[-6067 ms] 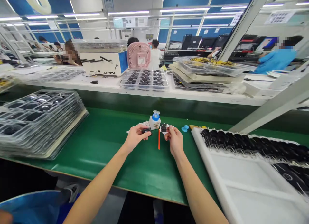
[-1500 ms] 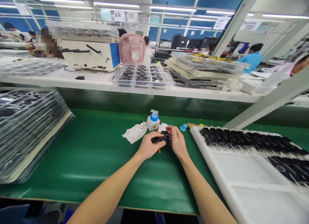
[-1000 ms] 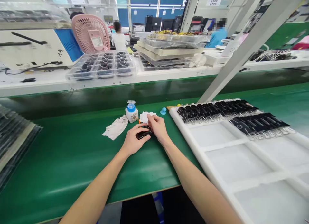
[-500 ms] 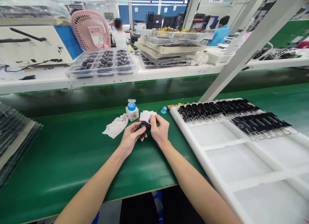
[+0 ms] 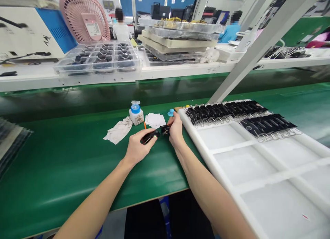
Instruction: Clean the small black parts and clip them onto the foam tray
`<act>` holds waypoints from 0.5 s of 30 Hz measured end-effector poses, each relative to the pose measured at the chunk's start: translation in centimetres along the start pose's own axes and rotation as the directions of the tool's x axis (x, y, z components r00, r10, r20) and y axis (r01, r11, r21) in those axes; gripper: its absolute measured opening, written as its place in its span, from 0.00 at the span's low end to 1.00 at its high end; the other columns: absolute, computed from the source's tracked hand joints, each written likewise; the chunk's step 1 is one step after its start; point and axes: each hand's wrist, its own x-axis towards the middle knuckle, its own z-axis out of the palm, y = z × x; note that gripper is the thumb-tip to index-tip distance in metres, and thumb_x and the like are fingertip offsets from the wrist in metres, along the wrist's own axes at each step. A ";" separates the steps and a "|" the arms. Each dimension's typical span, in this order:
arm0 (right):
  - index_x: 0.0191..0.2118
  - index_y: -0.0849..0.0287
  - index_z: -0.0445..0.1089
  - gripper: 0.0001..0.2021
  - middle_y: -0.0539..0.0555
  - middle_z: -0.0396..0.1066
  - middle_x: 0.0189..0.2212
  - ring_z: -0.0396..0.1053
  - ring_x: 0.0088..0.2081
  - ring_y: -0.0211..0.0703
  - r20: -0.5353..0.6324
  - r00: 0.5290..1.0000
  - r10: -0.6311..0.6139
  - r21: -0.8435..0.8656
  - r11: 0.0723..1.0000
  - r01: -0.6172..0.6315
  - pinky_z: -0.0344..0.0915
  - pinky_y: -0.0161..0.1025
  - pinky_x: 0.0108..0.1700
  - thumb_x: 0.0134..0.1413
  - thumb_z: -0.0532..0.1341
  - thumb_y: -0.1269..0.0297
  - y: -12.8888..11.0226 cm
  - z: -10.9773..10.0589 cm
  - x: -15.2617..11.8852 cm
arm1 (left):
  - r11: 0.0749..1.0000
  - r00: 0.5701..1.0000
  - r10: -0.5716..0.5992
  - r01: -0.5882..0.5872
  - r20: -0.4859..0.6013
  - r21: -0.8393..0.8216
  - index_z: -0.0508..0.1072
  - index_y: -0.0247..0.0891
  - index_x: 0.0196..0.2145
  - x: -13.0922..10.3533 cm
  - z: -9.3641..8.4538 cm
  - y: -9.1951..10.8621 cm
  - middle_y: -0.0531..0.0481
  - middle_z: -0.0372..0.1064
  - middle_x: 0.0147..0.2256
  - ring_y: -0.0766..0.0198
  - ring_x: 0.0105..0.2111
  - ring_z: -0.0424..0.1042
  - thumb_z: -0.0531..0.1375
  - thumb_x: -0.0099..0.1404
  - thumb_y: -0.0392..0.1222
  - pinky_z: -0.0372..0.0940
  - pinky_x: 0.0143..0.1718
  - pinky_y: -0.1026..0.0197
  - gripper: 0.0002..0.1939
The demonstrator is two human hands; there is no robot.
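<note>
Over the surface point(image 5: 85, 177), nearer its far edge, the left hand point(image 5: 137, 145) grips a black part point(image 5: 147, 138); just beside it, the right hand point(image 5: 175, 129) holds a black clip point(image 5: 164, 129). Seemingly a clip-handling step; the next move calls for steady alignment.

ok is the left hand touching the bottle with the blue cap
Apart: the head view shows a strip of green mat between the left hand and the bottle.

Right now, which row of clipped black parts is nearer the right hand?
The back row, reaching the far-left corner of the white tray; the shorter front row starts farther right.
</note>
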 end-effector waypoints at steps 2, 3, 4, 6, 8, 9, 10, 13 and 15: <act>0.17 0.53 0.51 0.31 0.50 0.49 0.16 0.52 0.20 0.43 0.020 1.000 0.017 0.001 1.000 -0.017 0.50 0.41 0.25 0.67 0.50 0.40 -0.2 0.2 -0.5 | 0.997 0.997 0.071 -0.071 0.016 0.035 0.79 0.41 0.49 -0.3 0.4 0.0 0.47 0.78 0.44 0.58 0.39 0.77 0.65 0.65 0.42 0.74 0.43 0.59 0.15; 0.16 0.53 0.51 0.31 0.50 0.49 0.16 0.52 0.20 0.43 0.029 0.999 0.017 -0.008 1.000 -0.017 0.51 0.41 0.25 0.67 0.50 0.41 -0.4 0.3 -0.9 | 0.994 0.995 0.096 -0.097 0.022 0.040 0.79 0.42 0.51 -0.4 0.6 0.0 0.48 0.78 0.44 0.59 0.39 0.77 0.65 0.66 0.41 0.74 0.43 0.59 0.15; 0.16 0.54 0.51 0.30 0.50 0.50 0.15 0.53 0.20 0.43 0.036 0.999 0.014 -0.023 1.000 -0.013 0.52 0.41 0.25 0.67 0.51 0.42 -0.5 0.5 -1.2 | 0.992 0.993 0.117 -0.118 0.028 0.040 0.79 0.42 0.51 -0.4 0.7 0.1 0.49 0.78 0.45 0.59 0.40 0.78 0.65 0.66 0.40 0.74 0.44 0.60 0.15; 0.17 0.54 0.51 0.30 0.50 0.51 0.15 0.54 0.20 0.44 0.047 0.999 0.004 -0.058 0.998 -0.002 0.53 0.41 0.25 0.67 0.51 0.44 -0.8 0.6 -1.7 | 0.990 0.990 0.134 -0.136 0.046 0.032 0.79 0.43 0.51 -0.4 0.8 0.2 0.49 0.78 0.45 0.60 0.40 0.77 0.64 0.66 0.38 0.73 0.45 0.60 0.15; 0.17 0.54 0.51 0.30 0.50 0.52 0.15 0.56 0.20 0.44 0.060 0.998 0.001 -0.083 0.997 0.004 0.54 0.41 0.25 0.68 0.51 0.44 -0.8 0.7 -1.9 | 0.993 0.991 0.117 -0.119 0.068 0.024 0.79 0.43 0.50 -0.3 0.7 0.2 0.49 0.78 0.43 0.60 0.39 0.77 0.65 0.66 0.38 0.73 0.43 0.59 0.14; 0.17 0.54 0.51 0.30 0.50 0.52 0.15 0.56 0.21 0.44 0.066 0.998 0.000 -0.092 0.996 0.006 0.54 0.41 0.26 0.68 0.50 0.43 -0.8 0.7 -1.9 | 0.994 0.992 0.101 -0.103 0.075 0.024 0.80 0.43 0.50 -0.3 0.7 0.3 0.49 0.78 0.42 0.60 0.37 0.77 0.65 0.66 0.38 0.73 0.41 0.60 0.14; 0.17 0.54 0.51 0.31 0.50 0.53 0.15 0.56 0.21 0.44 0.070 0.998 0.001 -0.100 0.995 0.006 0.54 0.41 0.26 0.69 0.50 0.42 -0.8 0.7 -1.9 | 0.996 0.993 0.084 -0.086 0.080 0.023 0.80 0.43 0.50 -0.2 0.7 0.3 0.49 0.78 0.42 0.60 0.36 0.77 0.65 0.66 0.39 0.73 0.40 0.60 0.14; 0.16 0.54 0.51 0.33 0.51 0.54 0.15 0.57 0.21 0.45 0.076 0.997 0.010 -0.148 0.989 0.001 0.55 0.41 0.27 0.70 0.47 0.40 -0.6 0.7 -1.7 | 0.999 0.996 0.038 -0.039 0.084 0.005 0.80 0.43 0.49 0.0 0.6 0.2 0.48 0.78 0.44 0.58 0.40 0.78 0.65 0.65 0.40 0.74 0.43 0.58 0.15; 0.16 0.54 0.52 0.34 0.51 0.55 0.15 0.58 0.21 0.45 0.078 0.997 0.017 -0.187 0.982 -0.002 0.55 0.41 0.27 0.71 0.46 0.38 -0.6 0.7 -1.6 | 1.000 0.996 0.000 0.002 0.091 -0.017 0.81 0.43 0.48 0.1 0.6 0.2 0.48 0.78 0.45 0.56 0.42 0.78 0.66 0.64 0.41 0.74 0.46 0.57 0.15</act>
